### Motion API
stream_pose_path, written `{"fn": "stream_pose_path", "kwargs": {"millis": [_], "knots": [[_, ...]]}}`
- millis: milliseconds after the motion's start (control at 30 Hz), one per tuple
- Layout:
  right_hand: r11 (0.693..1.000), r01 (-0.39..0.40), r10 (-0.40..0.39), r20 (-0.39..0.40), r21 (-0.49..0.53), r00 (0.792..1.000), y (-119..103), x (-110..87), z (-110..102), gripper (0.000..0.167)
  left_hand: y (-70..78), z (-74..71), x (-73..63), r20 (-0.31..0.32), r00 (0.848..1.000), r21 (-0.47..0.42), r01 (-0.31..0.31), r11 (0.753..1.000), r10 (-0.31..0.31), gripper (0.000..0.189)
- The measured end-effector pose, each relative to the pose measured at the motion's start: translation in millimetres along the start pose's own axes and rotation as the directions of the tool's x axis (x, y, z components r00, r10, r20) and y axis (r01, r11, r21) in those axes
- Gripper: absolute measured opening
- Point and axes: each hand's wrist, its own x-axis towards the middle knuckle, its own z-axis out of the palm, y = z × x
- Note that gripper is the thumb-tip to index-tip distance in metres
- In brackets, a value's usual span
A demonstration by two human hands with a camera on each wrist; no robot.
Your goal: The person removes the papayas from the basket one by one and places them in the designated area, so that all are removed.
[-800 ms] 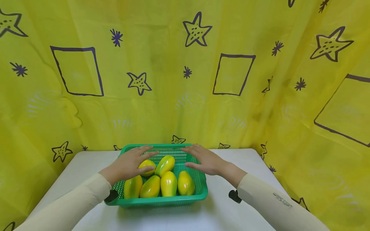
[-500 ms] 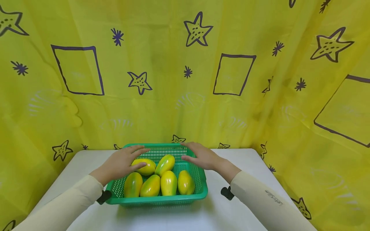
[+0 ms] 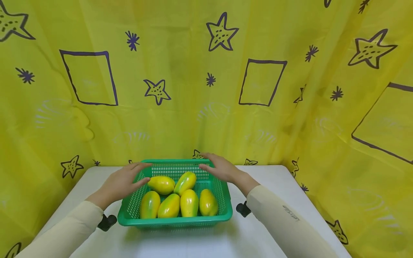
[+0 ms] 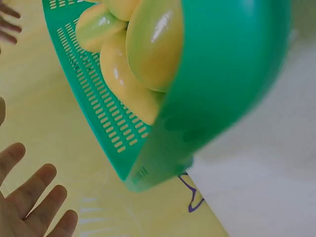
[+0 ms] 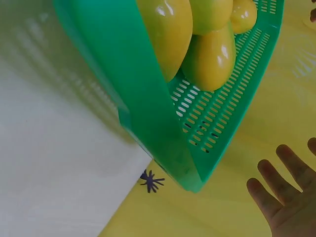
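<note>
A green plastic basket (image 3: 175,222) with slotted sides stands on the white table and holds several glossy yellow-green mangoes (image 3: 189,203). Over its left side hovers my left hand (image 3: 120,182), fingers spread and holding nothing. My right hand (image 3: 222,170) is above the far right corner, its fingers extended and likewise without anything in them. In the left wrist view, the left fingers (image 4: 38,187) are apart from the basket wall (image 4: 222,64). The right wrist view has the right hand (image 5: 291,197) beyond the basket edge, with mangoes (image 5: 210,59) piled inside.
The white table (image 3: 258,229) extends around the basket on both sides and in front. Close behind it and to the right hangs a yellow curtain (image 3: 184,125) printed with dark stars and frames. Dark wrist mounts (image 3: 107,222) show under the sleeves.
My left hand has moved left, from above the mangoes to the basket's left side. The right hand has shifted slightly left and away toward the far rim. The basket and mangoes stay in place.
</note>
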Motion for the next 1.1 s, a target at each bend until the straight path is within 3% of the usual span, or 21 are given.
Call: {"fn": "stream_pose_path", "kwargs": {"millis": [300,733,1100], "knots": [[0.994,-0.067,0.067,-0.004,0.084,0.998,0,11.1,11,0.062,-8.4,-1.8,-9.5,0.003,0.994,-0.07,0.111,0.991,-0.111,0.063],[0.968,-0.117,0.116,0.014,0.22,0.993,6,19.2,24,0.065,-19.7,7.7,-15.2,0.022,0.983,-0.109,0.182,0.977,-0.18,0.069],[0.888,-0.177,0.196,0.0,0.423,0.981,6,28.8,34,0.066,-34.8,20.4,-15.6,0.032,0.973,-0.15,0.233,0.961,-0.231,0.065]]}}
